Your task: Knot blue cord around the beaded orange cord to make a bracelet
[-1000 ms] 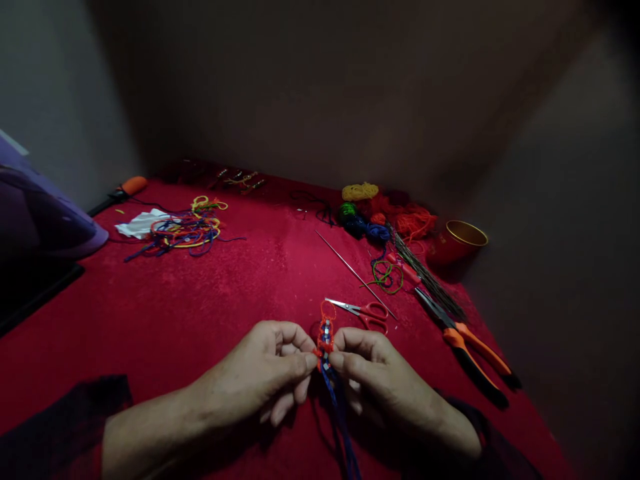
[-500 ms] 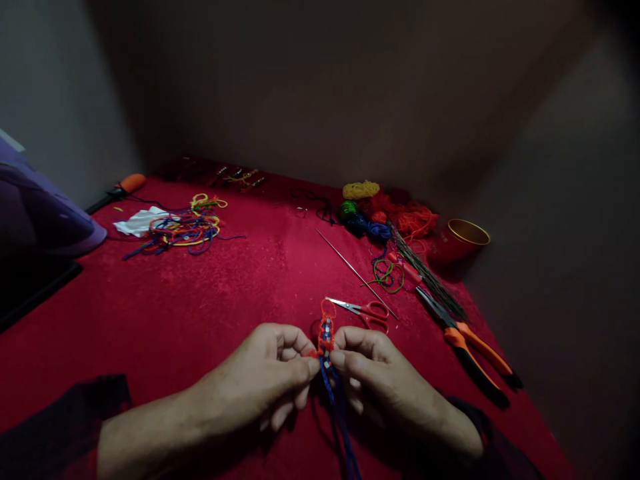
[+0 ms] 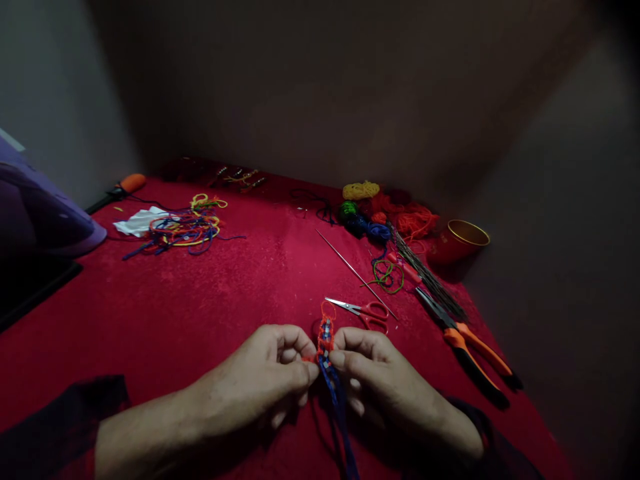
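Observation:
Between my hands is a narrow knotted cord bracelet (image 3: pixel 326 333) in orange-red and blue, with small pale shiny beads along its middle and a thin loop at the far end. My right hand (image 3: pixel 380 365) is closed, thumb and forefinger pinching the bracelet's right edge. On the other side, my left hand (image 3: pixel 273 365) pinches orange-red cord (image 3: pixel 309 359) at the left edge. Long blue cords (image 3: pixel 341 417) trail from the near end toward me. Just beyond the loop lie small red-handled scissors (image 3: pixel 371 313), blades slightly apart.
Orange-black pliers (image 3: pixel 463 340), a bundle of thin sticks (image 3: pixel 425 273) and a gold-rimmed red cup (image 3: pixel 467 233) stand or lie right. A metal needle (image 3: pixel 350 267) and yarn balls (image 3: pixel 361 191) are beyond. Tangled cords (image 3: pixel 185 230) lie left, near a purple object (image 3: pixel 45 200).
The left fingers have shifted very slightly, and less orange-red cord shows at their tips. The blue cords hang a little differently; the right hand stays in place.

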`<control>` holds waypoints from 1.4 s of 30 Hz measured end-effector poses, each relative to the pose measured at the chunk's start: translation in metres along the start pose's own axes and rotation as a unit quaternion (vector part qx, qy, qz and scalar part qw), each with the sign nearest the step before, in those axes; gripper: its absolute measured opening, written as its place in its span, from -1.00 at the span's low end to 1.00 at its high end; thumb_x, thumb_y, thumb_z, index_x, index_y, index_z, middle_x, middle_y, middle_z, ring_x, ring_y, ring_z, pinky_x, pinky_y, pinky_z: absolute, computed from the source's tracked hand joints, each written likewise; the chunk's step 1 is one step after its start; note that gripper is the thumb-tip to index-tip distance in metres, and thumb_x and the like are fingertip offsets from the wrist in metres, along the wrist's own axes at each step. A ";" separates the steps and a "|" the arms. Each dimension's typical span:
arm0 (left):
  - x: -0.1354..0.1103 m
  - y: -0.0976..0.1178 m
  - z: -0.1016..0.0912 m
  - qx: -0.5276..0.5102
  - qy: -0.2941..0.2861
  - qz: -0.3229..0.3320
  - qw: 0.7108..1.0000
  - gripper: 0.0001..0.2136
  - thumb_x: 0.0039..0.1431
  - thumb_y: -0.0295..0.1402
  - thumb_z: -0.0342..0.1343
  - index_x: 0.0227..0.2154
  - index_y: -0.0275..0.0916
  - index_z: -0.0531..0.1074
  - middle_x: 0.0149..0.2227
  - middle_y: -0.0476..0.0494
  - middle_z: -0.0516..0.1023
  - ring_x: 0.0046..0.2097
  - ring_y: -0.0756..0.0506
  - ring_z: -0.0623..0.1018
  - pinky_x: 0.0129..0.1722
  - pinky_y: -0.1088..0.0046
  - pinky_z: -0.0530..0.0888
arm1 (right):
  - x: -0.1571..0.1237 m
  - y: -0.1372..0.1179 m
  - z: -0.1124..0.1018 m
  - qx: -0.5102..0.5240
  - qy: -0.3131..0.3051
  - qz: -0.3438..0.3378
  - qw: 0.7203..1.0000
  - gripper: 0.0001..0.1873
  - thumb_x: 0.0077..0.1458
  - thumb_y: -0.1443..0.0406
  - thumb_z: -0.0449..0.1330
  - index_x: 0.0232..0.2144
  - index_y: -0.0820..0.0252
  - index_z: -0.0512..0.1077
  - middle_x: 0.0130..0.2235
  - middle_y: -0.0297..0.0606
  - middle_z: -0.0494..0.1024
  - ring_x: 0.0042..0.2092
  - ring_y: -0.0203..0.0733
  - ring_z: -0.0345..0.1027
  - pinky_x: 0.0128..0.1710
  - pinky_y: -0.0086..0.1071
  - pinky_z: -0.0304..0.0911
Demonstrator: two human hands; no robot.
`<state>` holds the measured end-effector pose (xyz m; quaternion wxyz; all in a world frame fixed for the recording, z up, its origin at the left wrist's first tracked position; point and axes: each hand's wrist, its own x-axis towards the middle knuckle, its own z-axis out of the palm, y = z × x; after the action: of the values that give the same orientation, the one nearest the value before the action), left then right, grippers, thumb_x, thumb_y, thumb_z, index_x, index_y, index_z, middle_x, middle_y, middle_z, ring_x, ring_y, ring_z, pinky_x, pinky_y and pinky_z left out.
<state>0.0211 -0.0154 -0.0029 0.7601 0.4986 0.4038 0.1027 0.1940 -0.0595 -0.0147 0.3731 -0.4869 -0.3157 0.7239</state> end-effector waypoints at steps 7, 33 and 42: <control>0.002 -0.001 0.001 0.034 0.024 -0.025 0.999 -0.83 -0.03 -0.27 0.11 -0.52 -0.22 0.26 -0.71 0.13 0.33 -0.74 0.12 0.17 -0.78 0.64 0.06 | 0.002 0.005 -0.002 -0.003 0.000 -0.008 1.000 -0.71 0.01 0.15 0.27 -0.51 0.19 0.28 -0.70 -0.55 0.24 -0.71 -0.50 -0.01 -0.71 -0.58 -0.13; -0.001 -0.001 0.003 -0.006 0.045 -0.024 0.999 -0.88 -0.02 -0.33 0.06 -0.57 -0.23 0.28 -0.74 0.13 0.29 -0.76 0.14 0.11 -0.78 0.65 0.00 | 0.001 -0.001 -0.002 -0.035 -0.023 -0.018 0.999 -0.77 -0.03 0.20 0.26 -0.42 0.23 0.33 -0.55 -0.42 0.44 -0.69 -0.50 0.12 -0.72 -0.61 -0.02; 0.000 -0.002 0.001 -0.019 0.027 -0.010 0.999 -0.81 0.01 -0.23 0.10 -0.53 -0.23 0.29 -0.72 0.11 0.31 -0.75 0.13 0.13 -0.78 0.63 0.01 | 0.001 -0.002 -0.003 -0.017 -0.028 -0.014 0.999 -0.83 -0.02 0.26 0.23 -0.46 0.23 0.31 -0.58 -0.43 0.43 -0.70 -0.51 0.09 -0.73 -0.61 -0.02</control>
<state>0.0211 -0.0170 -0.0046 0.7592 0.4774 0.4268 0.1163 0.1966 -0.0574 -0.0148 0.3656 -0.4682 -0.3455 0.7264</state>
